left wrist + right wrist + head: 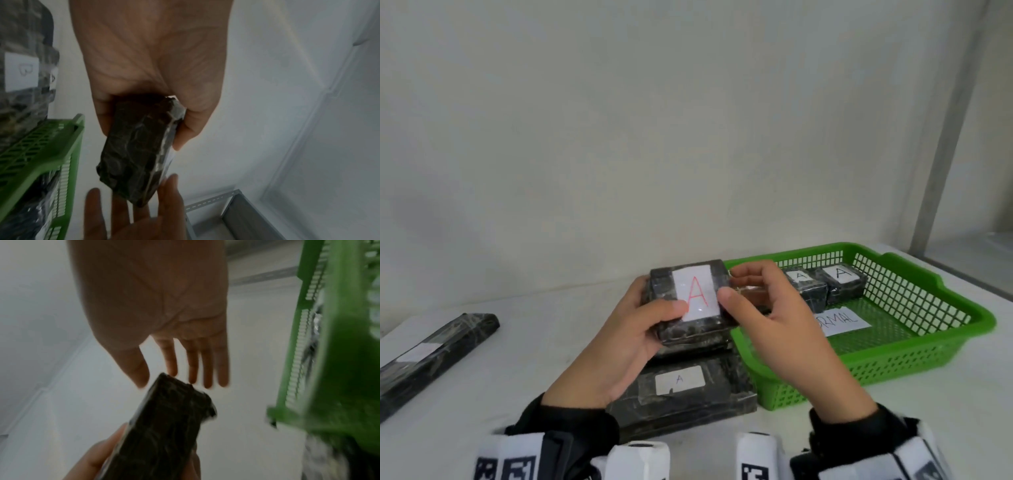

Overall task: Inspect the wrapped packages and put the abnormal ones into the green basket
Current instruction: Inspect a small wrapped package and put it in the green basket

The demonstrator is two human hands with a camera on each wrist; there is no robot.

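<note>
Left hand (619, 342) pinches the red-A package (693, 301) beside the green basket (962, 320); right hand (767, 308) fingers spread, apparently off it. Risk: one-hand grip on slick wrap, could slip during handover.

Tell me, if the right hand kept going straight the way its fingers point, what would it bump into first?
Probably the black package with the red A that the left hand holds. The right hand is open, its fingertips right at the package's end, though touch is unclear.

White table (517, 377) under the right hand (774, 325); pale wall (619, 120) beyond it; grey metal upright (941, 154) off to its right.
</note>
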